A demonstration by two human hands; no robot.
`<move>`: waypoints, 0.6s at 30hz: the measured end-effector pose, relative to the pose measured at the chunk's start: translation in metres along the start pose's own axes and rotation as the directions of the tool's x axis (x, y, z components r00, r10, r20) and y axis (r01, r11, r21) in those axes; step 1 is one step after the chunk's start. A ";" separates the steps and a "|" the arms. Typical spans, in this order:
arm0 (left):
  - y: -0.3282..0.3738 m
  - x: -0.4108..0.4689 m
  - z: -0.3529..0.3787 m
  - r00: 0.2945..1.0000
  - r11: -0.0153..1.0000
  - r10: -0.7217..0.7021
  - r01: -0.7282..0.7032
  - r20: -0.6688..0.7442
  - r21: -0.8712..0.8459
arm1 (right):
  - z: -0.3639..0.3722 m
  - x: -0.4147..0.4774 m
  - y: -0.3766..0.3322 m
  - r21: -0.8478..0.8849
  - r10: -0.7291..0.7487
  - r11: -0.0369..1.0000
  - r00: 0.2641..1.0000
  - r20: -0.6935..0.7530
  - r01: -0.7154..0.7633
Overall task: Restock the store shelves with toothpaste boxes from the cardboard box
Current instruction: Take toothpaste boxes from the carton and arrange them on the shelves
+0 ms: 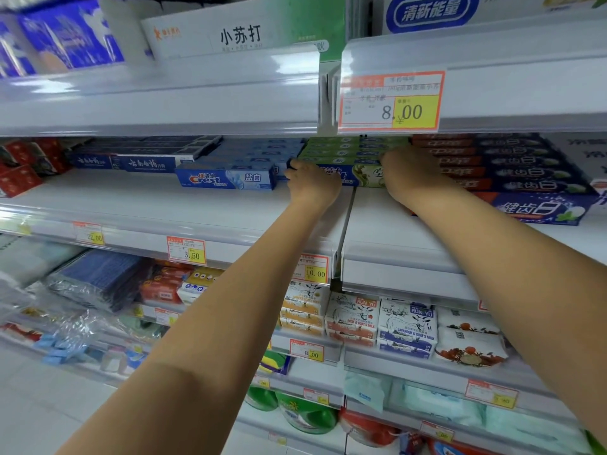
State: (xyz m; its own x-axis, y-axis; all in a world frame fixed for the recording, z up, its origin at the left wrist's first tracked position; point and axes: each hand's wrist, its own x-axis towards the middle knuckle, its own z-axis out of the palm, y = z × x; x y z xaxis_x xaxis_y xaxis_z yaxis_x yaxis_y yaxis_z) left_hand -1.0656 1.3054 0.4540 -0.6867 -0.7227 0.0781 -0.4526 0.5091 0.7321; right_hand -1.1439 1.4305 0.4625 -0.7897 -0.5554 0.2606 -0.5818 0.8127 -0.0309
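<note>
- Presently, both arms reach up to the middle shelf [197,205], where two shelf sections meet.
- Left hand [312,185]: fingers curled round the left end of a green toothpaste box [358,175].
- Right hand [410,175]: laid over the right end of the same box. Its fingers are hidden behind the hand, so the grip cannot be told.
- The green toothpaste box lies lengthwise in front of a stack of green boxes [345,147]. It sits between a blue Crest box [226,180] on the left and dark-blue boxes [525,178] on the right.
- A price tag [391,101] reading 8.00 hangs on the shelf edge above.
</note>
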 end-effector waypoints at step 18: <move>-0.125 0.046 -0.127 0.973 0.966 0.007 0.052 -0.229 0.252 | 0.015 0.061 -0.122 0.387 -0.249 0.902 0.963 0.106 0.191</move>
State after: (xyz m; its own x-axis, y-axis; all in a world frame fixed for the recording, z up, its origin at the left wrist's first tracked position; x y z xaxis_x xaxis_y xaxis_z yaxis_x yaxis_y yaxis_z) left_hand -0.9684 1.1488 0.4519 -0.5412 -0.8069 0.2365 -0.6165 0.5720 0.5411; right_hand -1.1241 1.2951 0.4679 -0.6357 -0.7558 0.1567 -0.7511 0.5588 -0.3516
